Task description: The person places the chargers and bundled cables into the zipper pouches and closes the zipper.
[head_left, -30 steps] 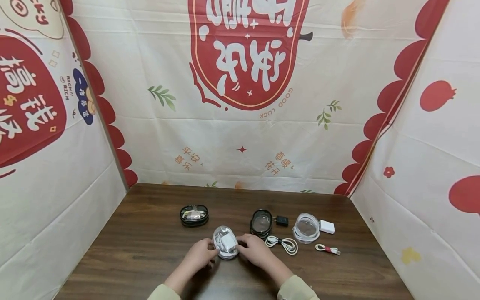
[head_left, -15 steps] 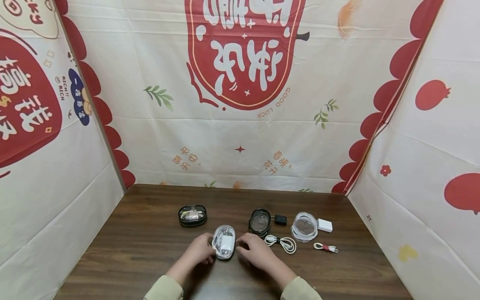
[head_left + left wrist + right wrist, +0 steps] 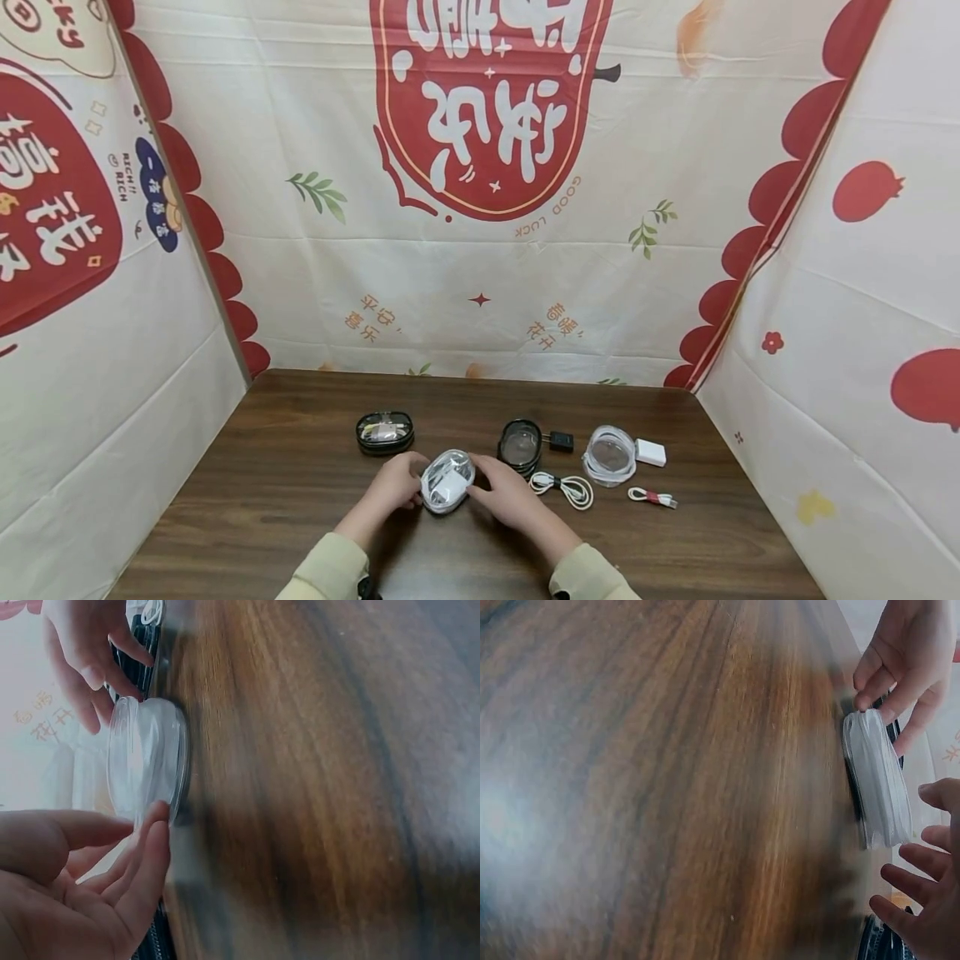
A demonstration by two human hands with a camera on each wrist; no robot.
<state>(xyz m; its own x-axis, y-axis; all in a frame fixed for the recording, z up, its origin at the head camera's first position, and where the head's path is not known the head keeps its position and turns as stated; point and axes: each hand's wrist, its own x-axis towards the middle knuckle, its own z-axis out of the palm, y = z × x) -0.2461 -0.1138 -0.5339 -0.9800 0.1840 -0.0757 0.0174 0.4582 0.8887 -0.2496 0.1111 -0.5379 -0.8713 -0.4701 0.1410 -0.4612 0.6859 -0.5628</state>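
Left hand pinching its edge, right hand spread, a clear pouch between them at the table looks filled, like one black pouch, while an empty-looking dark pouch, pale pouch, chargers and cables apparently remain unpacked.

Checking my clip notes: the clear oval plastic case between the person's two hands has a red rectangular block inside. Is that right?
Not quite: the head view shows that the rectangular block inside is white, not red. The rest holds: the clear oval plastic case is between the left hand and the right hand.
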